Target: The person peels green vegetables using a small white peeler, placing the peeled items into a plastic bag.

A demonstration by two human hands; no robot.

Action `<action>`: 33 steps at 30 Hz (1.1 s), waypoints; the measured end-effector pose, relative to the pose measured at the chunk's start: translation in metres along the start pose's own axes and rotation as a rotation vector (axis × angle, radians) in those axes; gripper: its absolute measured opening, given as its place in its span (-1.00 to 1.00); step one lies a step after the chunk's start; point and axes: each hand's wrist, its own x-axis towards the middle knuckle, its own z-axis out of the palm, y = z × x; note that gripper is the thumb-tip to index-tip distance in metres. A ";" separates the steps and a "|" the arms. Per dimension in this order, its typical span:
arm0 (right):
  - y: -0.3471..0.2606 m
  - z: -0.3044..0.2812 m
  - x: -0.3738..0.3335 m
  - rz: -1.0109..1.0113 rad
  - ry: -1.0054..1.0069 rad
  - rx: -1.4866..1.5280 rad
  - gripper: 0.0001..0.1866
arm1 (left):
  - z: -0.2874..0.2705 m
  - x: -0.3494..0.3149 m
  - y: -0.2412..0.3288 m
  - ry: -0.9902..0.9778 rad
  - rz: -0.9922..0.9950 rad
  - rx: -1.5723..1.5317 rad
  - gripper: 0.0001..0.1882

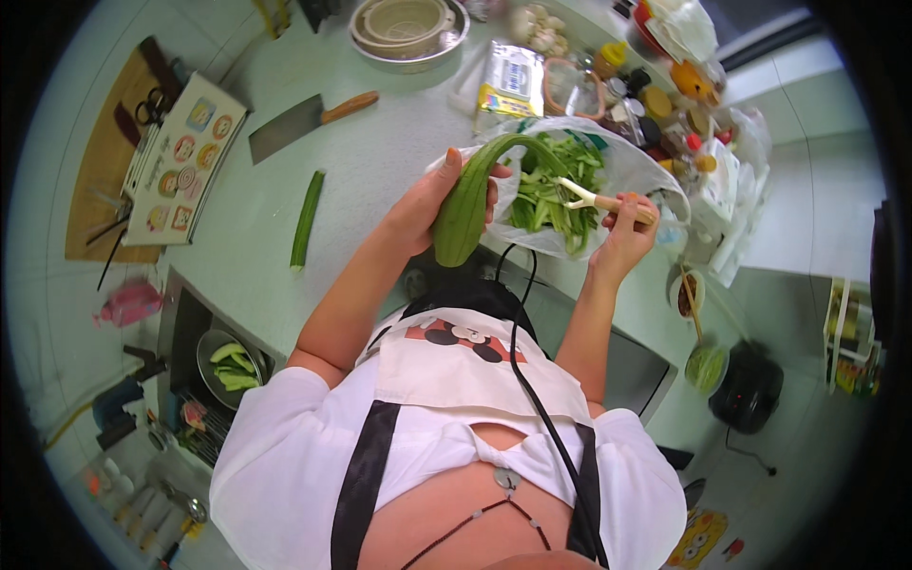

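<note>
A long curved luffa (463,214), green and ridged, is gripped by my left hand (426,201), its thick end toward me and its thin end arching to the right. My right hand (622,237) is wrapped round the wooden handle of a Y-shaped peeler (581,196) with a pale head. The peeler is to the right of the luffa; I cannot tell whether they touch. Below both lies an open white plastic bag (655,176) with green peelings (541,211) in it. On the counter to the left lies a slim green vegetable (307,220).
A cleaver (290,128) with a wooden handle lies at the far left of the counter. Basins (408,65) stand at the back, near a white-and-yellow packet (513,81). Several jars (655,103) crowd the back right. In the sink, a metal bowl (207,353) holds green pieces.
</note>
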 end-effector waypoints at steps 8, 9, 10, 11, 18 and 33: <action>-0.012 -0.019 0.013 -0.255 -0.139 -0.233 -0.83 | 0.020 0.036 -0.016 -0.085 0.002 0.332 -0.37; -0.009 -0.026 0.018 -0.352 -0.172 -0.489 -0.88 | 0.022 0.040 -0.016 -0.090 0.035 0.466 -0.34; -0.006 -0.026 0.021 -0.364 -0.230 -0.456 -0.88 | 0.023 0.044 -0.018 -0.077 0.110 0.673 -0.34; -0.003 -0.023 0.025 -0.377 -0.288 -0.423 -0.88 | 0.022 0.049 -0.021 -0.063 0.190 0.879 -0.34; -0.004 -0.004 0.038 -0.137 -0.576 -0.414 -0.77 | 0.035 0.069 -0.028 -0.024 0.426 1.505 -0.40; 0.015 0.020 0.041 0.137 -0.609 -0.202 -0.77 | 0.026 0.071 -0.033 0.099 0.397 1.501 -0.52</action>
